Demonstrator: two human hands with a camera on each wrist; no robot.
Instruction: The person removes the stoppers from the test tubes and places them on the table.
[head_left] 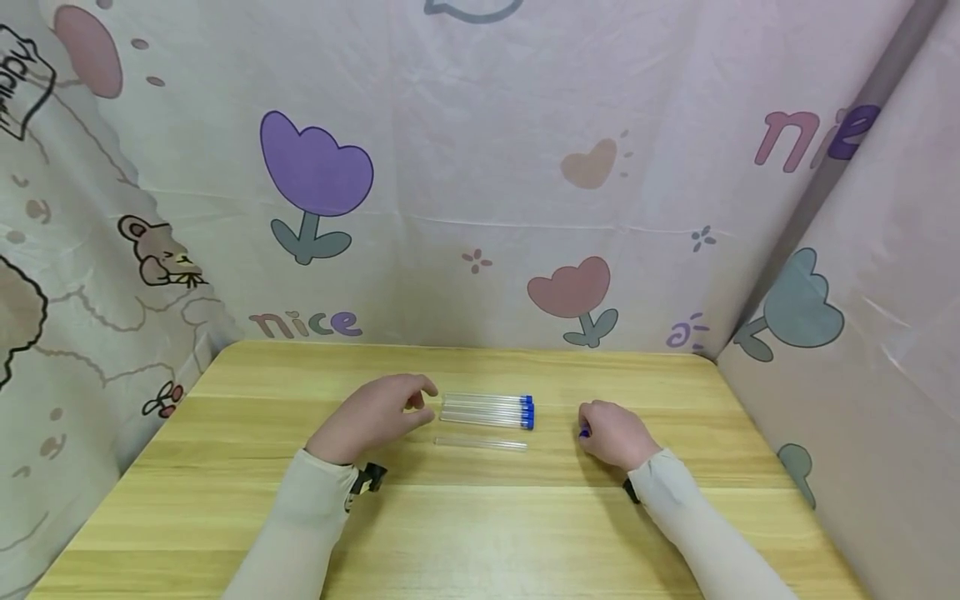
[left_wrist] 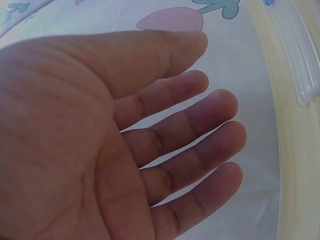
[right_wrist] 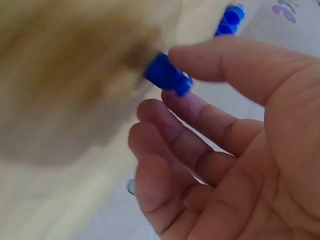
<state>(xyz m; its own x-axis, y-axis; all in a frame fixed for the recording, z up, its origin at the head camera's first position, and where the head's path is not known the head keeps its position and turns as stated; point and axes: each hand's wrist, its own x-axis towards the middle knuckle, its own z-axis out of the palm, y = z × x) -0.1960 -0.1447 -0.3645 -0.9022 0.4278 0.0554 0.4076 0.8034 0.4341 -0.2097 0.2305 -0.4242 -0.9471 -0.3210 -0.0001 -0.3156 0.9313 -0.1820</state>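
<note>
Blue cap (right_wrist: 168, 75) pinched in right hand (head_left: 615, 435) fingers (right_wrist: 220, 57), right of capped tubes (head_left: 487, 410) on surface (head_left: 480, 517). Uncapped tube (head_left: 480, 443) just before them. Left hand (head_left: 375, 417) relaxed, empty, beside their left ends.

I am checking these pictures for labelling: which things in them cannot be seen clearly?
- Head view: the blue cap is mostly hidden by the right hand.
- Right wrist view: the table is blurred.
- Left wrist view: the tubes are cut off by the edge; the left hand fills the frame.
</note>
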